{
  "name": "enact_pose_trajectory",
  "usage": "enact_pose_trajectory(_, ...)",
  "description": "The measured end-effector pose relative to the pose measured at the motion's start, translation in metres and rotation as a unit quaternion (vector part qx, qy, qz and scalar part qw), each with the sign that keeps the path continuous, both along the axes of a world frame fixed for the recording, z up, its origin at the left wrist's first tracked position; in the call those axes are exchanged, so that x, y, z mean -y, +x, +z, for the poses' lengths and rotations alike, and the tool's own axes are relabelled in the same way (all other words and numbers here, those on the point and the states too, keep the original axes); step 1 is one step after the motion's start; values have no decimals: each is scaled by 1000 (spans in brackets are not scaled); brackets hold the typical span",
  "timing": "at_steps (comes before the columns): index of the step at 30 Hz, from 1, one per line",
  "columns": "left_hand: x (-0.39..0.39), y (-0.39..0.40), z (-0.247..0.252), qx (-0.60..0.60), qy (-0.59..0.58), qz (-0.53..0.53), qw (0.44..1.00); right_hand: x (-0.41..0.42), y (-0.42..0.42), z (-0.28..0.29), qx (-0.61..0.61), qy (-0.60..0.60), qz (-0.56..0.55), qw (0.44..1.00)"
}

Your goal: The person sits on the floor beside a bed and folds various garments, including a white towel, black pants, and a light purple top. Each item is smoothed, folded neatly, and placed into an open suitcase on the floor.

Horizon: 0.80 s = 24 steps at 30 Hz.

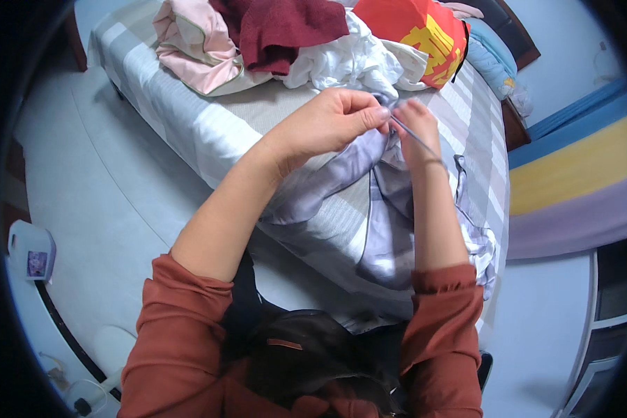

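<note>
My left hand (pixel 345 117) pinches a thin grey-lavender cord (pixel 417 138) between thumb and forefinger. The cord runs across my right palm and wrist. My right hand (pixel 419 125) is just beside the left fingertips, its fingers bent and blurred; what they grip is not clear. Under both hands lies a lavender satin garment (pixel 392 230) with dark piping, spread over the corner of the bed and partly hidden by my right forearm. A narrow loop of the same fabric (pixel 460 170) sticks up to the right of that forearm.
On the checked bedspread (pixel 188 136) lie pink piped fabric (pixel 209 68), a maroon knit (pixel 292 31), crumpled white cloth (pixel 350 57) and a red bag (pixel 397 21) with yellow print. A plastic jug (pixel 34 251) stands at left. Striped curtain fabric (pixel 580 183) is at right.
</note>
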<state>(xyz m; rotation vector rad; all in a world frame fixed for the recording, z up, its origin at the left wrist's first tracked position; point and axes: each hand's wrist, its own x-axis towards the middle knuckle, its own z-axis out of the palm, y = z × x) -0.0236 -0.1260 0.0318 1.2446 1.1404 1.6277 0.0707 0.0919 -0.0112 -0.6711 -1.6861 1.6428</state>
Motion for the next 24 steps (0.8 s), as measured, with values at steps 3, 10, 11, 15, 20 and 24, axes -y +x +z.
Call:
enact_pose_trajectory(3, -4, -3, -8, 10, 8, 11, 1000, 66, 30, 7, 120, 270, 24, 955)
enact_pose_trajectory(10, -14, 5, -6, -22, 27, 14, 999, 117, 41, 14, 241, 568, 266, 741)
enact_pose_trajectory(11, -15, 6, -6, -23, 34, 11, 999, 110, 35, 12, 213, 486, 189, 826)
enact_pose_trajectory(15, -16, 18, 5, -13, 64, -34, 997, 22, 18, 19, 58, -66, 88, 992)
enact_pose_trajectory(20, -20, 16, 4, -50, 84, -23, 995, -33, 2, 67, -269, -178, -175, 930)
enact_pose_trajectory(24, -15, 11, 10, 14, 101, -2, 995, 11, 32, 48, 16, -8, -59, 998)
